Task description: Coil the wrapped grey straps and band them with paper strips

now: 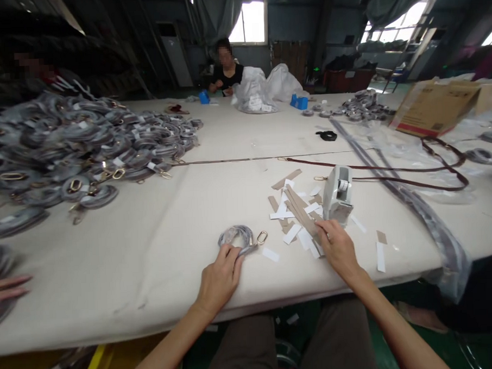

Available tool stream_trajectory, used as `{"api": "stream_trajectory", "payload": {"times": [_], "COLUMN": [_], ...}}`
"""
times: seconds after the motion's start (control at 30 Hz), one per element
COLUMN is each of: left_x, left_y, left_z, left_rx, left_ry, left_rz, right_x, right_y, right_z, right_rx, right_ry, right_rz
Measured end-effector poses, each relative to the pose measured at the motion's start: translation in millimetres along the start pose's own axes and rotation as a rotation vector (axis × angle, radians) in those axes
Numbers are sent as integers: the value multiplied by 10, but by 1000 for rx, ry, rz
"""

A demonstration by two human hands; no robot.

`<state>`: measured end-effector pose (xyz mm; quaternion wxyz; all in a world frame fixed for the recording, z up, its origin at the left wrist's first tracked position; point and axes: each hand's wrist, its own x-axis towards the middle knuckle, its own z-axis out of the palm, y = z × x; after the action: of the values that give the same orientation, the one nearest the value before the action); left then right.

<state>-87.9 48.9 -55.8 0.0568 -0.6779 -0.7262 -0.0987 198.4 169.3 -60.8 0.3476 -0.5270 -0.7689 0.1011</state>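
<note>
- Left hand (221,275) pinches the coiled strap (237,236) on the table (151,265)
- Right hand (336,246), fingers together, presses paper strips (298,217) just beside the tape dispenser (338,194)
- Strap heap (77,148) far left; cardboard box (438,108) far right

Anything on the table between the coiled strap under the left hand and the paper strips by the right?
Head view: one loose white paper slip lies between the coiled strap and the paper strips; otherwise bare cloth.
</note>
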Motion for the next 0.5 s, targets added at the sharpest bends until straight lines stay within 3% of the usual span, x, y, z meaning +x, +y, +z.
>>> {"api": "stream_trajectory", "payload": {"times": [0.27, 0.5], "left_x": [-29, -30], "left_y": [85, 101], "left_z": [-70, -59], "left_rx": [-94, -131], "left_ry": [-53, -108], "left_rz": [-28, -29], "right_x": [548, 643], "right_y": [-44, 72], "right_z": [223, 130], "right_rx": [-179, -42], "right_ry": [-276, -344], "right_rz": [254, 251]}}
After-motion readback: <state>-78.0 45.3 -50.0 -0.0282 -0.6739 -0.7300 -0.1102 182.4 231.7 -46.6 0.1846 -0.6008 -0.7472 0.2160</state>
